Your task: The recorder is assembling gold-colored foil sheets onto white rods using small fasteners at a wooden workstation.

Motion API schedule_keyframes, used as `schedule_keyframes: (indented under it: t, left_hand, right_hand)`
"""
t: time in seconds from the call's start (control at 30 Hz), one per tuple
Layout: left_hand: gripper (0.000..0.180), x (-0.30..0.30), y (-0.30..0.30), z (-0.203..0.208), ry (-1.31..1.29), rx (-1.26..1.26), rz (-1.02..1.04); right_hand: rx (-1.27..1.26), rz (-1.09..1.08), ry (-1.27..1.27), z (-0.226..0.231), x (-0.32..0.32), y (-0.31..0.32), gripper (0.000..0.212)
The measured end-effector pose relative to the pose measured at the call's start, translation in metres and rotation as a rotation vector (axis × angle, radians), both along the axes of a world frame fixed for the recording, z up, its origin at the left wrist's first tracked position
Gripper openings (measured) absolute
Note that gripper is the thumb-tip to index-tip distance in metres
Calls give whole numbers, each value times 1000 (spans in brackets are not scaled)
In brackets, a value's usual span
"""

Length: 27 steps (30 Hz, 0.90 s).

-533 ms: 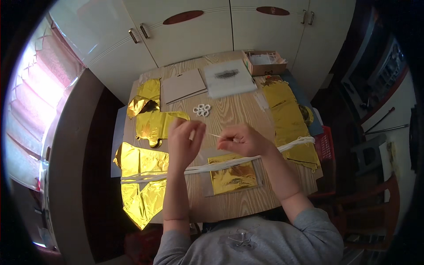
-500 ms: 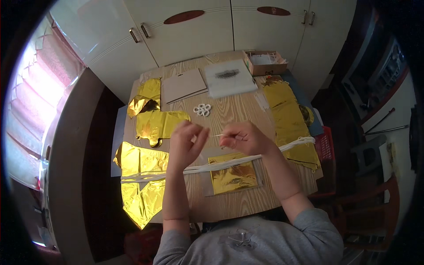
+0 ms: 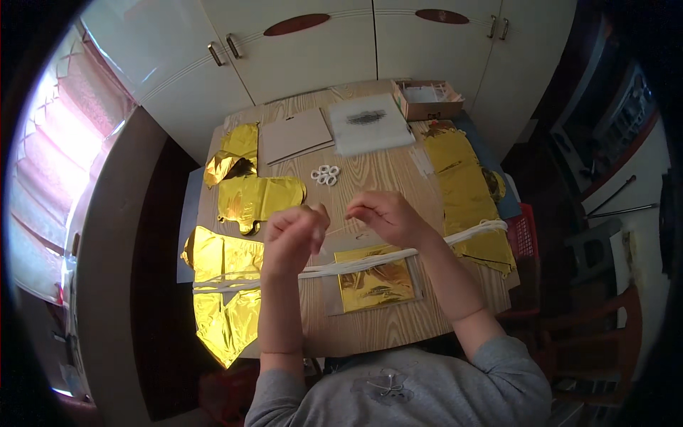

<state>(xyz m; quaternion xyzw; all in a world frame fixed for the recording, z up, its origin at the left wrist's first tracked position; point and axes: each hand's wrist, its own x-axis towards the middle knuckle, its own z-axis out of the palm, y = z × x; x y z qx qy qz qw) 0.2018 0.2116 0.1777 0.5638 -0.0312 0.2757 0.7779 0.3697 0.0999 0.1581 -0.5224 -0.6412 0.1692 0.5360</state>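
Over the middle of the table my left hand (image 3: 294,238) is held up with its fingers curled in. My right hand (image 3: 388,215) faces it across a small gap, thumb and fingertips pinched together. Anything in either hand is too small or thin to make out. Beneath both forearms a bundle of long white strands (image 3: 324,271) stretches across the table. Nearer to me, under the strands, lies a folded gold foil piece (image 3: 377,288) on a clear sheet. Beyond the hands sits a cluster of small white rings (image 3: 325,175).
Flat gold foil shapes lie at the left (image 3: 226,260), far left (image 3: 257,199) and right (image 3: 464,188) of the wood-grain table (image 3: 366,334). At the back are cardboard sheets (image 3: 295,135), a white sheet with a dark patch (image 3: 356,139) and an open box (image 3: 430,110).
My left hand has turned and curled its fingers, shifting slightly left and down. My right hand has risen slightly and turned over. A thin white strand seen between them earlier cannot be made out clearly now.
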Motion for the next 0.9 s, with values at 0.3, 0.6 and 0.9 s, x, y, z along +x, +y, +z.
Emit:
schedule_keyframes:
  t: [0.3, 0.6, 0.9]
  left_hand:
    - [12, -1, -1, -1, 241, 219, 7]
    - [16, 1, 7, 0, 310, 792, 173]
    - [11, 6, 6, -2, 235, 699, 398]
  right_hand:
    - [80, -4, -162, 7, 3, -7, 13]
    - [68, 51, -192, 10, 7, -11, 13]
    - [129, 83, -171, 10, -5, -10, 12]
